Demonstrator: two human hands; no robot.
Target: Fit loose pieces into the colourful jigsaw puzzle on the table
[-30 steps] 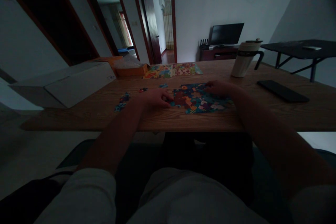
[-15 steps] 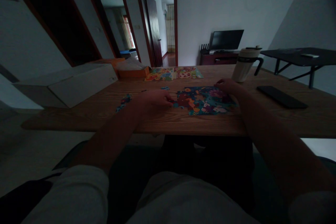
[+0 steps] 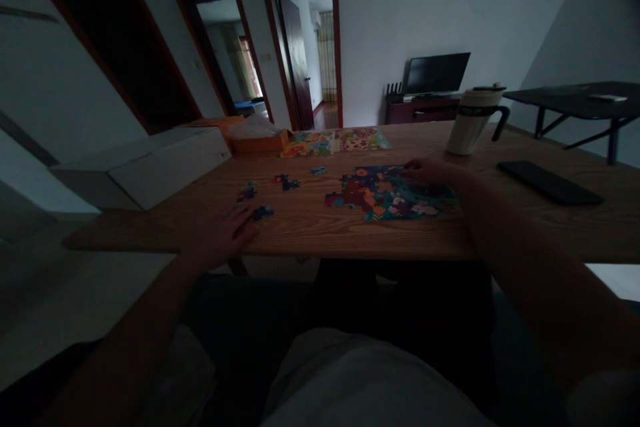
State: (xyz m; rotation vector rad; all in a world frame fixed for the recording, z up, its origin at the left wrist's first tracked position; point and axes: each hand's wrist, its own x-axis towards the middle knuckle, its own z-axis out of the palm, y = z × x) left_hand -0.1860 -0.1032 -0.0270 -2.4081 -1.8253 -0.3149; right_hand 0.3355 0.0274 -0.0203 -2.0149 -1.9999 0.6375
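A partly assembled colourful jigsaw puzzle [image 3: 393,192] lies on the wooden table [image 3: 320,227] in front of me. My right hand [image 3: 425,172] rests on its far right part, fingers curled loosely on the pieces. My left hand [image 3: 220,233] lies near the table's front left edge, fingers stretched out, its fingertips next to a loose dark puzzle piece [image 3: 262,213]. More loose pieces [image 3: 286,181] lie scattered between that hand and the puzzle.
A white box [image 3: 165,161] and an orange box [image 3: 255,140] stand at the left. A colourful printed sheet [image 3: 335,141] lies behind the puzzle. A white mug [image 3: 473,121] and a black phone [image 3: 549,182] are at the right. Doorways and a monitor are beyond.
My left hand has left the puzzle's left edge and moved left and toward me, to the loose pieces near the table's front. My right hand stays on the puzzle.
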